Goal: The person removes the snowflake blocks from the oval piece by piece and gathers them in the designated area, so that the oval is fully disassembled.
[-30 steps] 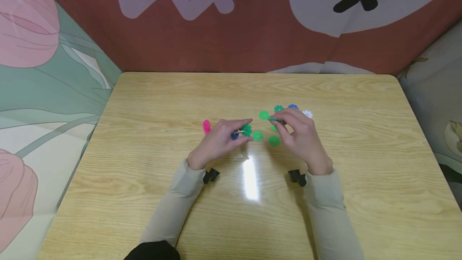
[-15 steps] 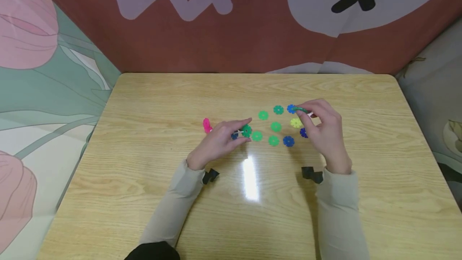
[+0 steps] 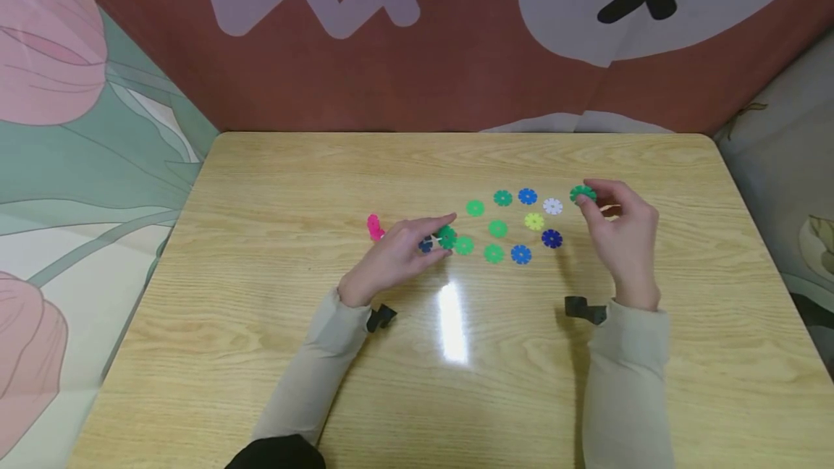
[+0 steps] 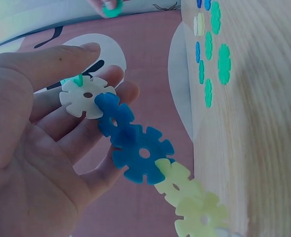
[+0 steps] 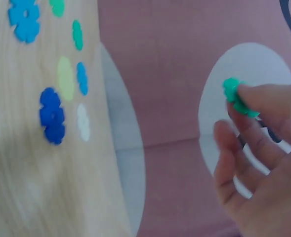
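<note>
In the head view my left hand [image 3: 397,252] is left of centre over the table. It holds a chain of interlocked notched plastic discs between thumb and fingers. The left wrist view shows the chain's white disc [image 4: 87,96], blue disc [image 4: 144,154] and pale yellow disc [image 4: 200,217] running across the fingers. A green disc [image 3: 447,237] is at its near end and a pink disc [image 3: 374,226] shows past the hand. My right hand [image 3: 622,237], farther right and raised, pinches a loose green disc [image 5: 241,98] between thumb and forefinger.
Several loose discs lie flat between the hands, among them a yellow disc [image 3: 534,221], a white disc [image 3: 552,206], a dark blue disc [image 3: 552,239] and a light green disc [image 3: 494,253]. The wooden table [image 3: 260,179] ends at a printed wall panel [image 3: 456,85].
My right hand has moved right with the green disc, from above the middle discs to beyond the white one. More loose discs show now. My left hand is nearly still.
</note>
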`<control>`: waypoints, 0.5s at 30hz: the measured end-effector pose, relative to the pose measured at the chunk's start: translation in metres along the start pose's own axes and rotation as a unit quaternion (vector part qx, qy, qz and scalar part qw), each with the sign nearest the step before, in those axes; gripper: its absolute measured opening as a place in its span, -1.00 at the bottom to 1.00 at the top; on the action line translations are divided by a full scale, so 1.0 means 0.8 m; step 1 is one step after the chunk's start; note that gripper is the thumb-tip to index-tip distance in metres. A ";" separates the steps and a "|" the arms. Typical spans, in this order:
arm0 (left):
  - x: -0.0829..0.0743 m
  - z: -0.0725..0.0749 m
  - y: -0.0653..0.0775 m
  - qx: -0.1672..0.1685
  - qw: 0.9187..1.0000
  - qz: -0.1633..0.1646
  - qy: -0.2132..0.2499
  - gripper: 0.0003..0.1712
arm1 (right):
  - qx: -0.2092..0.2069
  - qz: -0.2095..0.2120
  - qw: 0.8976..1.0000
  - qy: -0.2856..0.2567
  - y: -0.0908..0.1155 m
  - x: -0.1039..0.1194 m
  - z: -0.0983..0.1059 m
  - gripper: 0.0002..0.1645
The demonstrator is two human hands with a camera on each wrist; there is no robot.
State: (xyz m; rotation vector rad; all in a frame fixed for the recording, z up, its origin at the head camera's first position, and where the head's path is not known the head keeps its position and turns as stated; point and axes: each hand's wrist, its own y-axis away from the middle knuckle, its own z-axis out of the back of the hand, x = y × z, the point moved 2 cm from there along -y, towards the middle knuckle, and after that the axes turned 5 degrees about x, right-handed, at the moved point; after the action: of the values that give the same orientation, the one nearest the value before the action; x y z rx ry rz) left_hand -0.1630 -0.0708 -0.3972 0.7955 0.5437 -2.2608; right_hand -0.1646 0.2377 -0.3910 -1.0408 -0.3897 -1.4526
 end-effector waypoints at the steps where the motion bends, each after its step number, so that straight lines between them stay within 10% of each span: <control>1: 0.000 0.000 0.000 0.001 1.000 0.001 0.000 -0.42 | 0.011 -0.033 0.999 0.011 0.000 -0.004 0.001 -0.71; 7: 0.000 0.000 0.000 0.004 1.000 0.004 0.002 -0.42 | 0.113 -0.190 0.972 0.079 0.001 -0.031 0.004 -0.61; 15: -0.001 0.000 0.001 0.001 1.000 0.003 0.003 -0.42 | 0.158 -0.226 0.956 0.100 0.004 -0.055 -0.002 -0.58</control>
State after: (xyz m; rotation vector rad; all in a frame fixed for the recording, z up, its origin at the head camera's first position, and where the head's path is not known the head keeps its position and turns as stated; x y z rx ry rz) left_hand -0.1623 -0.0707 -0.3971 0.8044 0.5405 -2.2556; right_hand -0.1692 0.2628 -0.4266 -0.5566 -0.7200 -1.8089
